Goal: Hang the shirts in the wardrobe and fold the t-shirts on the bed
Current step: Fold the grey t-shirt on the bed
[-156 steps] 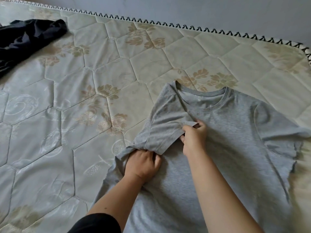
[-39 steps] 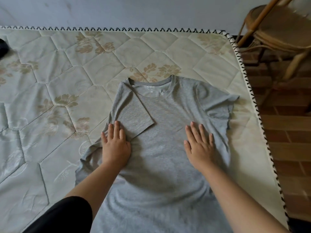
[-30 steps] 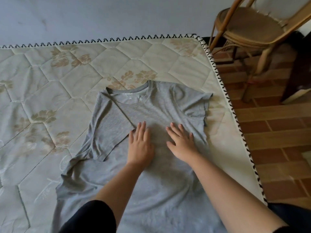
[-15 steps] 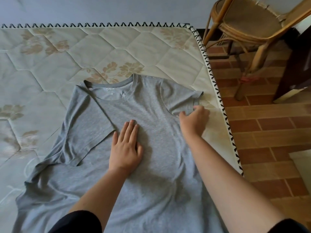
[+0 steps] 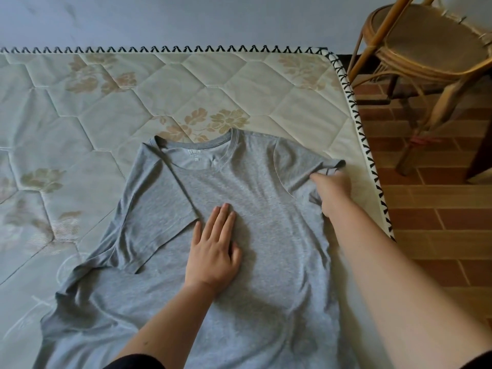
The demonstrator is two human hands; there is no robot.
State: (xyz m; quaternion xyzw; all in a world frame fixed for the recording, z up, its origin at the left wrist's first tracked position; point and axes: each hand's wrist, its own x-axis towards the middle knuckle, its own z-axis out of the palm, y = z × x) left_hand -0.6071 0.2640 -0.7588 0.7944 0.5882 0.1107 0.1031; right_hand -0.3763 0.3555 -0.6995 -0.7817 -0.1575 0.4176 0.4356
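In the head view, the grey t-shirt (image 5: 269, 262) lies flat on the mattress (image 5: 106, 102), its long axis running from the collar (image 5: 197, 147) down toward the person. Below the collar, the left hand (image 5: 213, 251) presses on the chest, fingers straight and close together. Right of the collar, the right hand (image 5: 331, 190) pinches the hem of the unfolded sleeve (image 5: 298, 161), fingers curled, though blur softens the detail. Being the nearer hand, it probably has to carry that sleeve inward, mirroring the folded sleeve (image 5: 157, 217) left of the collar. The left hand lies in that path. Farther right of the collar stand a rattan chair (image 5: 426, 41) and brick floor (image 5: 439, 222).
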